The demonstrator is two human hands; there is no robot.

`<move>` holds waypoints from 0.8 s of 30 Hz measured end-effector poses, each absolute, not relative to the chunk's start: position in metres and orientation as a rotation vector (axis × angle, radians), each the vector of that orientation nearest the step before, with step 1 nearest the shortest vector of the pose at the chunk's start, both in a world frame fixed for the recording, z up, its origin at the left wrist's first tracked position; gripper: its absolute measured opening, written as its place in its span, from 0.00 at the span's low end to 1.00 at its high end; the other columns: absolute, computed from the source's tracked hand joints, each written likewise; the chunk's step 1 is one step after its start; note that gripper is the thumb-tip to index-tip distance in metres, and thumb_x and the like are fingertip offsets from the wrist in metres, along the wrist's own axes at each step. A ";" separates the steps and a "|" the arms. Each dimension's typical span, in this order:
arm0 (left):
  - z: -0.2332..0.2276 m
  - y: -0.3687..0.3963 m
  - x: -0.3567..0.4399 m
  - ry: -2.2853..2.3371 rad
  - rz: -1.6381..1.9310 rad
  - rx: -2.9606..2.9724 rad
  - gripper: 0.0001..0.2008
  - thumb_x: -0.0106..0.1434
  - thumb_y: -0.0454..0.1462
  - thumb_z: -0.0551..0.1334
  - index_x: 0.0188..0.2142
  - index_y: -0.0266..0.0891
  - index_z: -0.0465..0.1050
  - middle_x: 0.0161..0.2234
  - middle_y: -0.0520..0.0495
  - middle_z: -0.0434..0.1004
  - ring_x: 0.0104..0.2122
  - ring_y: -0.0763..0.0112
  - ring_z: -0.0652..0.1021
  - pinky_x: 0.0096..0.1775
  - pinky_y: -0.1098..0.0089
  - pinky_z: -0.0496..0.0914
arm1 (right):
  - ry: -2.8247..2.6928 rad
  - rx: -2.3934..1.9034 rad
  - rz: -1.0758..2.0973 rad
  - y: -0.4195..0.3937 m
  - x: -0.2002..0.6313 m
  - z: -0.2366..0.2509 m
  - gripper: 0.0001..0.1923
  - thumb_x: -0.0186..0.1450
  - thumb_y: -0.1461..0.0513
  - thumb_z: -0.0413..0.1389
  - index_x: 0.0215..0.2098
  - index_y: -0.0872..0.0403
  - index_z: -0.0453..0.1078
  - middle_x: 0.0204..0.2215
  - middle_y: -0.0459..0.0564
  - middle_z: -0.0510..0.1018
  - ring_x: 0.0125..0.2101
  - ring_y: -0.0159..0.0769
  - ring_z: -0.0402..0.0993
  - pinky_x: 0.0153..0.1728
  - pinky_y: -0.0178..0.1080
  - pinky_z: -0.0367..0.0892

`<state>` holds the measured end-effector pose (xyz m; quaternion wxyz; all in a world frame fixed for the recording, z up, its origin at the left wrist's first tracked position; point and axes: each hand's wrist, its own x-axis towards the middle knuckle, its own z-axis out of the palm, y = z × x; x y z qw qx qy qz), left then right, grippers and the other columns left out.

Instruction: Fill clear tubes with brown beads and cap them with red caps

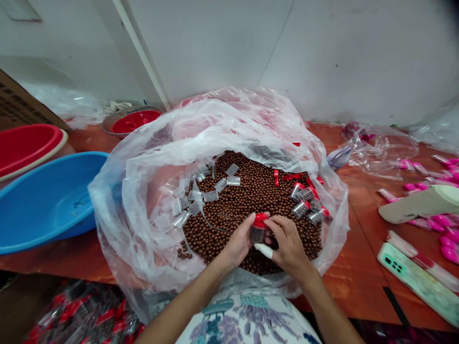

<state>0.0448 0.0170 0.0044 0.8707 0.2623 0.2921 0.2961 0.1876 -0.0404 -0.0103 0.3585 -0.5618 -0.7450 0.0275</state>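
A heap of small brown balls [247,196] fills a basin lined with a clear plastic bag [150,167]. My left hand [238,243] grips a small clear container [258,232] filled with brown balls, held just above the heap. My right hand [289,243], its thumb wrapped in white tape, presses a red cap [259,220] onto the container's top. Empty clear containers [201,196] lie on the left of the heap. Filled ones with red caps [308,200] lie on the right, next to loose red caps [287,177].
A blue basin [46,200] and a red basin [25,145] stand at the left, a bowl with red contents [134,120] behind them. Pink items [441,224], a phone [419,282] and crumpled plastic [380,148] lie at the right. Packed containers [86,315] sit below left.
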 end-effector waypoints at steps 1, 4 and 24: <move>0.005 0.018 0.043 0.605 0.609 0.538 0.23 0.61 0.48 0.53 0.49 0.35 0.69 0.34 0.43 0.76 0.30 0.69 0.75 0.33 0.70 0.67 | -1.903 -1.462 0.042 -0.040 0.189 -0.010 0.35 0.57 0.59 0.57 0.60 0.51 0.49 0.49 0.57 0.63 0.51 0.47 0.60 0.49 0.51 0.60; 0.007 0.018 0.042 0.604 0.618 0.507 0.19 0.61 0.45 0.54 0.44 0.34 0.72 0.30 0.45 0.75 0.28 0.70 0.74 0.32 0.70 0.67 | -1.930 -1.475 -0.001 -0.039 0.190 -0.008 0.40 0.57 0.57 0.57 0.62 0.53 0.42 0.52 0.60 0.60 0.53 0.49 0.58 0.51 0.53 0.59; -0.018 0.031 0.045 0.896 0.607 0.981 0.26 0.62 0.50 0.48 0.48 0.35 0.69 0.30 0.46 0.73 0.28 0.70 0.72 0.31 0.68 0.68 | -2.103 -1.504 -0.083 -0.028 0.201 -0.015 0.33 0.56 0.53 0.56 0.56 0.57 0.55 0.50 0.58 0.67 0.54 0.48 0.58 0.54 0.53 0.53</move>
